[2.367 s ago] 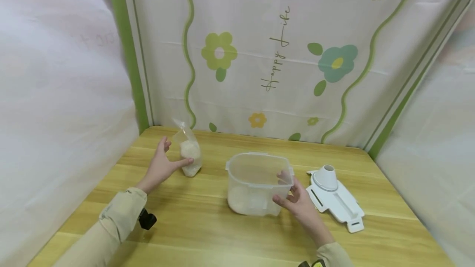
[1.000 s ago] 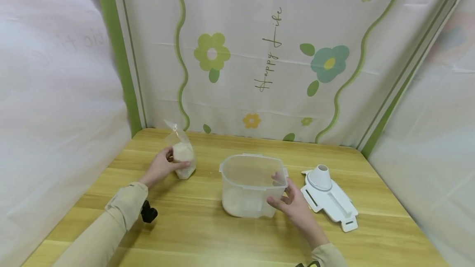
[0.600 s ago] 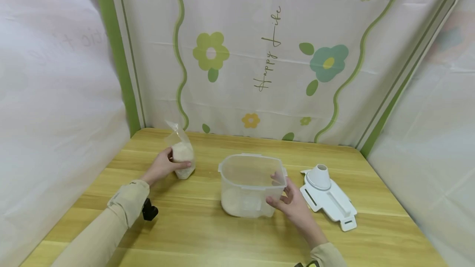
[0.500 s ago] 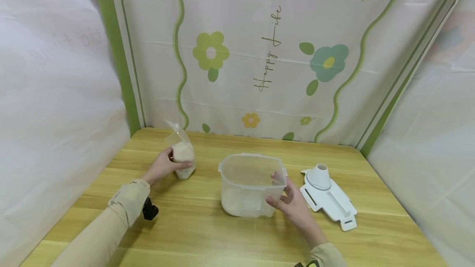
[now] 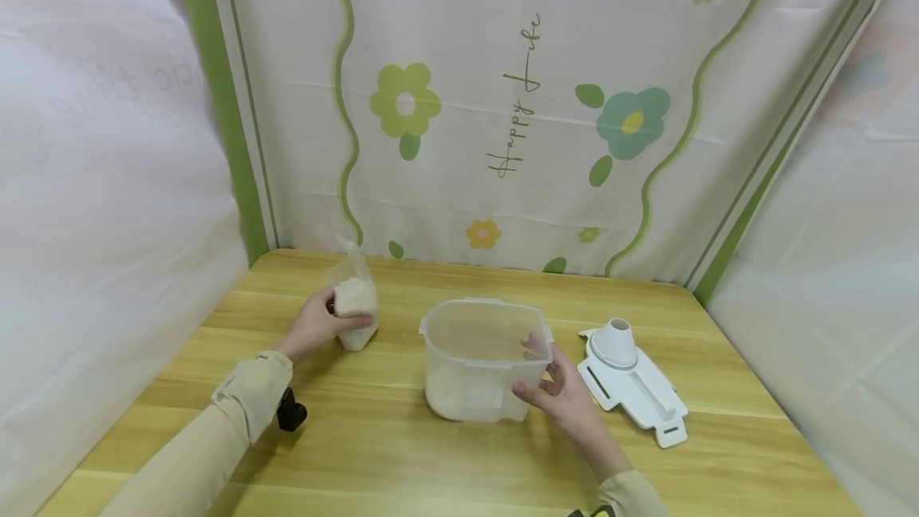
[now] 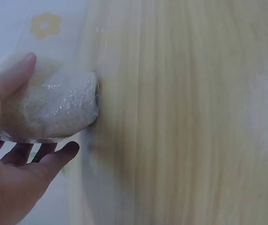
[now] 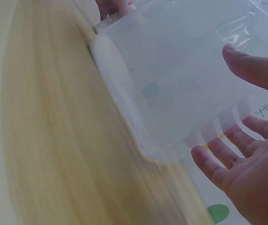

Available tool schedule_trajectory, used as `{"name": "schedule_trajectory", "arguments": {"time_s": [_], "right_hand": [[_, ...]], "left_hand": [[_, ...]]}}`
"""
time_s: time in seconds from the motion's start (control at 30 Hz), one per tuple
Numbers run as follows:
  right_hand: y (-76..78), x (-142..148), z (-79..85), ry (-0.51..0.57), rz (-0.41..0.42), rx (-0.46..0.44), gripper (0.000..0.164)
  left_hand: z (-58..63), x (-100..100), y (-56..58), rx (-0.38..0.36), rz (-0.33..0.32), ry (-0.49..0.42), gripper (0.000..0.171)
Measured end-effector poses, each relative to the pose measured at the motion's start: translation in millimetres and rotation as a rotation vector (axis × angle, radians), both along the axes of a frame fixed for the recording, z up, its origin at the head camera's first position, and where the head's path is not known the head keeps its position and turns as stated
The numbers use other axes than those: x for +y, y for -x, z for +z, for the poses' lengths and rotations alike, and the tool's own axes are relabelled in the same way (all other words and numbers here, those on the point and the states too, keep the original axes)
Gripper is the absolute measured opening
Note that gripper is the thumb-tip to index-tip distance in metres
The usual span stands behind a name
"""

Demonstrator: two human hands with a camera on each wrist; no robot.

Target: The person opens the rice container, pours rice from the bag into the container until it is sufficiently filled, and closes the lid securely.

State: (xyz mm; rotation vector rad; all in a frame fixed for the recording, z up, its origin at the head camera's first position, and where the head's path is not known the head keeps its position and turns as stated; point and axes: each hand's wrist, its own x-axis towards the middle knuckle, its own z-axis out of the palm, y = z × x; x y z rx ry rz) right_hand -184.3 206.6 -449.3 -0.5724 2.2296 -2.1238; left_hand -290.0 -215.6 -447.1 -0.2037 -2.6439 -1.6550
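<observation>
On the left side of the table, my left hand [image 5: 316,324] grips a clear plastic bag of rice [image 5: 355,299], thumb across its front and fingers behind. The left wrist view shows the bag's flat end [image 6: 95,96] close to the wood, with the rice packed tight. A translucent plastic container [image 5: 459,393] stands upright in the middle without a cover, a white layer of rice along its bottom. My right hand [image 5: 570,405] holds its right end, the thumb in front and the fingers round the back wall, seen through the plastic.
A white plastic lid [image 5: 642,397] with a cone-shaped spout [image 5: 616,344] lies to the right of the container. White patterned curtains [image 5: 445,182] enclose the wooden table [image 5: 402,469] at the back and both sides.
My left hand has closed from open fingers onto the bag of rice, whose top has shifted slightly. My right hand keeps its place at the container. The head view has turned a little.
</observation>
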Motion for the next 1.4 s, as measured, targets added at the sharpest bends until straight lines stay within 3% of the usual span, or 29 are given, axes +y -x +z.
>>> {"name": "schedule_trajectory", "arguments": {"time_s": [0.57,0.9,1.17,1.4], "right_hand": [[0.2,-0.9,-0.3,0.001,-0.002,0.005,0.076],[-0.8,-1.4,1.1,0.012,-0.01,-0.029,0.075],[-0.9,-1.0,1.5,0.014,-0.017,-0.021,0.074],[-0.9,-1.0,0.9,0.002,-0.025,-0.003,0.075]], "left_hand": [[2.3,5.8,-5.3,0.066,0.05,0.047,0.068],[3.1,3.4,-5.7,0.016,-0.006,0.057,0.079],[7.6,14.8,-9.8,0.071,0.037,0.108,0.07],[11.2,20.3,-12.0,0.112,0.035,0.131,0.063]]}}
